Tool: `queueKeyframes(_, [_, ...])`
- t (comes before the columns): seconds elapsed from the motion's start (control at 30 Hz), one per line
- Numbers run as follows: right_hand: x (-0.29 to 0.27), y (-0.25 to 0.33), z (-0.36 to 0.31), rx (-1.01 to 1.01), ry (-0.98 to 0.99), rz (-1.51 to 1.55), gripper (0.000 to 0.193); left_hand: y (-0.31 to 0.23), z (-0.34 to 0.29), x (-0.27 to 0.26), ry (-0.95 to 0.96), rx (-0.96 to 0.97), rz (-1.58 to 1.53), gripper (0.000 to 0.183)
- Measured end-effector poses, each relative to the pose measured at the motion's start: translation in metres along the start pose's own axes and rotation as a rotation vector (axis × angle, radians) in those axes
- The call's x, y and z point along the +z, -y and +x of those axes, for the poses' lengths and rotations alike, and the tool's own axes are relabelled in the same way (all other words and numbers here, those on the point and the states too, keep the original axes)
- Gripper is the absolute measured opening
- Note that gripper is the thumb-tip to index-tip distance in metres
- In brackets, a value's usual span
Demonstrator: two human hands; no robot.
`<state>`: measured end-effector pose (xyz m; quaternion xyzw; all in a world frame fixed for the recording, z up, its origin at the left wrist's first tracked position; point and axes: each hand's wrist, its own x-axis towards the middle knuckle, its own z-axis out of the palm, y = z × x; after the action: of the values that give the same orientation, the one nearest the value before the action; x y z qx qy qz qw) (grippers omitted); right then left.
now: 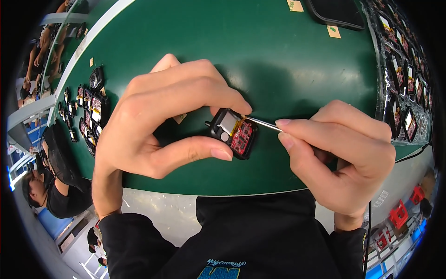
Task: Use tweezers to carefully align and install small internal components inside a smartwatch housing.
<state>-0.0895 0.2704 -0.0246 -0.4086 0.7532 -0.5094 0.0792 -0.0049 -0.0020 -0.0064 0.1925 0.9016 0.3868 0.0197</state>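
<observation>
in the head view, a small black case (251,148) is over the green table (297,79), near its front edge, between the person's two hands. the left hand (139,116) holds it, forefinger bent over its upper edge and thumb at its lower left side, the two tips narrowed to about the width of the case. the case is tilted, its open face turned up, showing a red circuit board (244,138), a pale silver block (227,122) and a round silver disc (225,136). the right hand (350,156) pinches a thin metal tool (265,124) between thumb and forefinger, and the tool's tip is at the upper edge of the case, close to the left forefinger; whether it touches cannot be told. on the left side of the table lies a group of similar cases (96,109), and on the right a clear plastic tray (420,138) holds more in rows. a dark flat thing (337,11) lies at the far edge, with a paper slip (333,31) beside it. beyond the table's left end sits another person in black (69,202).
</observation>
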Motion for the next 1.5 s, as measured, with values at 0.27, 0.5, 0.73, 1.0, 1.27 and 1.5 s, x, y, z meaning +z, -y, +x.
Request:
queueKeyframes(0.27, [0.0036,-0.0012,-0.0008,0.017,-0.012,0.018,0.025,-0.0033,0.0013,-0.0024,0.048,-0.011,0.037,0.063])
queueKeyframes(0.5, [0.0014,-0.0035,-0.0015,-0.004,-0.006,0.011,0.024,-0.0003,0.0015,-0.0031,0.055,-0.003,0.048,0.064])
queueKeyframes(0.73, [0.0031,-0.0020,-0.0020,0.008,-0.012,0.022,0.024,-0.0044,-0.0015,-0.0033,0.045,-0.064,0.034,0.068])
queueKeyframes(1.0, [0.0047,-0.0034,0.0003,-0.010,0.020,0.015,0.025,0.0016,-0.0017,-0.0010,0.032,-0.008,0.057,0.066])
queueKeyframes(1.27, [0.0023,-0.0010,-0.0013,-0.001,0.005,0.009,0.024,-0.0019,-0.0014,-0.0026,0.034,0.061,0.103,0.059])
queueKeyframes(1.5, [0.0035,-0.0013,-0.0028,-0.020,-0.017,0.008,0.024,-0.0013,-0.0018,-0.0028,0.019,0.012,0.076,0.060])
